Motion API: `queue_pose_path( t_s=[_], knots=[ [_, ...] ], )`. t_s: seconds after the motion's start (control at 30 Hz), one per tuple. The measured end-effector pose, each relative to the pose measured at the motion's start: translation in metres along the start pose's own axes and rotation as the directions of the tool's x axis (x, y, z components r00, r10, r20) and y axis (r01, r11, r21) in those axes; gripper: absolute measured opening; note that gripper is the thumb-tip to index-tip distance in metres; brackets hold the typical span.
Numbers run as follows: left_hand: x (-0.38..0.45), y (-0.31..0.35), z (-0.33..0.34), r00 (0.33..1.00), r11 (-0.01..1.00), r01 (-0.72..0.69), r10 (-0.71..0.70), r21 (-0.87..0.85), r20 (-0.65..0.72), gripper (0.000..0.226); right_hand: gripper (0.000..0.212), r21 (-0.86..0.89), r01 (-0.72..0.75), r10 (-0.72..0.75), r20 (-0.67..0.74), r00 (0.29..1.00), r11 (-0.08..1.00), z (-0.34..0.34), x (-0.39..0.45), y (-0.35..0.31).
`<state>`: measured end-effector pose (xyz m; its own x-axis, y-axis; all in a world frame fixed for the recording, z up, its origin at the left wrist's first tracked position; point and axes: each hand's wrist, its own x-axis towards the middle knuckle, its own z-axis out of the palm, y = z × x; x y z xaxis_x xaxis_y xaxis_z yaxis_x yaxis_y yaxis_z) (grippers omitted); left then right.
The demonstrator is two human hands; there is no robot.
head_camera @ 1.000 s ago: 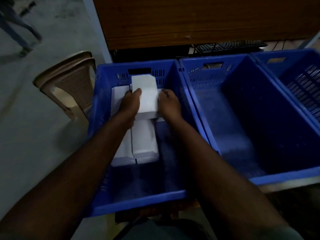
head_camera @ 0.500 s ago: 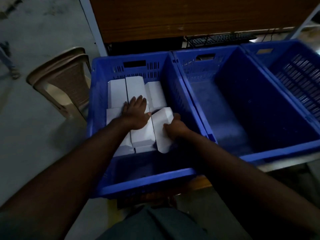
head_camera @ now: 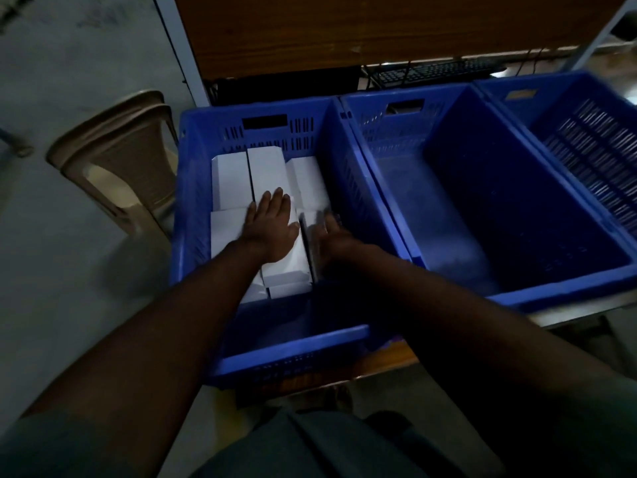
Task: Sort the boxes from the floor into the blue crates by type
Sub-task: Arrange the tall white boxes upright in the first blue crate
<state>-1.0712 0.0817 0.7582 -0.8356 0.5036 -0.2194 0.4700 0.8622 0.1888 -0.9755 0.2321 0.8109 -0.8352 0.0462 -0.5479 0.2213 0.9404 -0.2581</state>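
Note:
Several white boxes (head_camera: 265,170) lie packed in rows in the far half of the left blue crate (head_camera: 293,343). My left hand (head_camera: 272,229) rests flat, fingers straight, on top of the middle boxes. Just to its right one more white box (head_camera: 310,250) stands on its edge against the row. My right hand (head_camera: 332,236), blurred by motion, lies against that box's right side with its fingers stretched out. The middle blue crate (head_camera: 558,288) and the right blue crate (head_camera: 586,139) hold no boxes that I can see.
A beige plastic chair (head_camera: 120,157) stands left of the crates on the grey floor. A wooden panel (head_camera: 344,29) rises behind them, with a black keyboard (head_camera: 437,69) below it. The crates sit side by side on a low surface.
The box gripped by both hands was set down; my left hand went flat on the row. My right hand turned another box from tilted to on-edge against the row.

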Motion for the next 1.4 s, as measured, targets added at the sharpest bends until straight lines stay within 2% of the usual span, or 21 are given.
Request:
queue_pose_path(
  t_s=[0.07,0.17,0.4,0.53,0.6,0.63,0.7,0.77,0.8,0.87,1.0,1.07,1.13,1.2,1.3,1.4],
  knots=[
    [-0.001,0.001,0.001,1.000,1.000,0.001,0.000,0.013,-0.015,0.069,0.069,0.070,0.030,-0.036,0.086,0.996,0.997,-0.004,-0.007,0.005],
    [-0.001,0.003,0.002,0.999,1.000,-0.006,0.006,0.015,-0.034,0.070,0.094,-0.104,0.055,-0.044,0.101,0.994,0.993,0.000,0.000,0.004],
    [-0.003,0.004,0.006,0.995,1.000,-0.008,0.011,0.030,-0.099,0.069,0.093,-0.223,0.092,-0.078,0.073,0.994,0.970,0.015,0.024,0.007],
    [-0.004,0.005,0.006,0.984,1.000,0.003,-0.005,-0.013,-0.177,0.069,0.100,-0.124,0.099,-0.089,0.081,0.993,0.987,0.011,0.024,0.006],
    [-0.005,0.007,0.001,0.940,1.000,0.003,-0.013,-0.031,-0.341,0.062,0.110,-0.046,0.097,-0.094,0.076,0.993,0.994,0.001,0.017,0.002],
    [-0.007,0.009,-0.005,0.901,0.998,0.005,-0.029,-0.056,-0.433,0.057,0.109,-0.015,0.096,-0.095,0.032,0.995,0.995,-0.005,0.011,-0.003],
    [-0.012,0.014,-0.024,0.836,0.987,-0.011,-0.078,-0.160,-0.543,0.047,0.082,0.084,0.140,-0.119,-0.215,0.969,0.987,-0.017,-0.007,-0.009],
    [-0.022,0.019,-0.047,0.817,0.955,-0.058,-0.121,-0.289,-0.564,0.038,0.052,0.214,0.223,-0.087,-0.507,0.857,0.951,-0.028,-0.023,-0.010],
    [-0.029,0.021,-0.057,0.811,0.941,-0.077,-0.133,-0.329,-0.570,0.035,0.043,0.257,0.285,-0.076,-0.607,0.791,0.923,-0.032,-0.031,-0.010],
    [-0.046,0.024,-0.070,0.777,0.915,-0.120,-0.154,-0.384,-0.611,0.027,0.035,0.302,0.410,-0.097,-0.692,0.715,0.861,-0.033,-0.043,-0.014],
    [-0.104,0.022,-0.074,0.695,0.878,-0.142,-0.241,-0.458,-0.678,0.020,0.036,0.274,0.567,-0.261,-0.680,0.686,0.777,-0.018,-0.062,-0.036],
    [-0.143,0.019,-0.068,0.621,0.865,-0.096,-0.335,-0.493,-0.709,0.019,0.034,0.220,0.653,-0.371,-0.675,0.638,0.725,-0.007,-0.070,-0.044],
    [-0.185,0.019,-0.060,0.499,0.843,-0.048,-0.444,-0.535,-0.744,0.020,0.032,0.192,0.728,-0.472,-0.647,0.598,0.659,0.002,-0.079,-0.053],
    [-0.231,0.024,-0.049,0.362,0.813,0.008,-0.545,-0.582,-0.756,0.020,0.033,0.134,0.804,-0.594,-0.606,0.528,0.579,0.011,-0.097,-0.064],
    [-0.301,0.046,-0.019,0.177,0.715,0.076,-0.695,-0.695,-0.697,0.018,0.035,0.066,0.921,-0.787,-0.499,0.363,0.383,0.035,-0.141,-0.075],
    [-0.376,0.082,0.026,0.027,0.647,0.172,-0.757,-0.743,-0.653,0.017,0.029,0.101,0.978,-0.926,-0.317,0.203,0.180,0.085,-0.189,-0.087]
  ],
)
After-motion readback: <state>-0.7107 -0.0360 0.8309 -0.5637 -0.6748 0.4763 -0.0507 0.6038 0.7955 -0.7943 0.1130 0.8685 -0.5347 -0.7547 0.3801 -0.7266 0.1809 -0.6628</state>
